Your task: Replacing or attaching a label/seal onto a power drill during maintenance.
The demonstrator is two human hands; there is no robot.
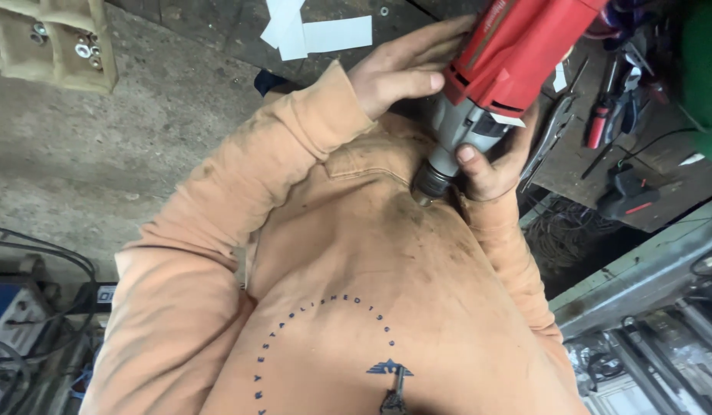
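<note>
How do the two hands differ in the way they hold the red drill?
The left hand lies against the drill's red body, fingers stretched out and thumb across, while the right hand wraps the grey front part near the chuck, fingers curled. The left hand sits higher in the picture, the right hand lower. Both touch the drill and come out of orange sleeves.

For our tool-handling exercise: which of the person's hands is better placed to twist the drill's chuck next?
Probably the right hand: its grip sits on the grey nose of the drill, right beside the chuck. The left hand steadies the red body farther up.
</note>
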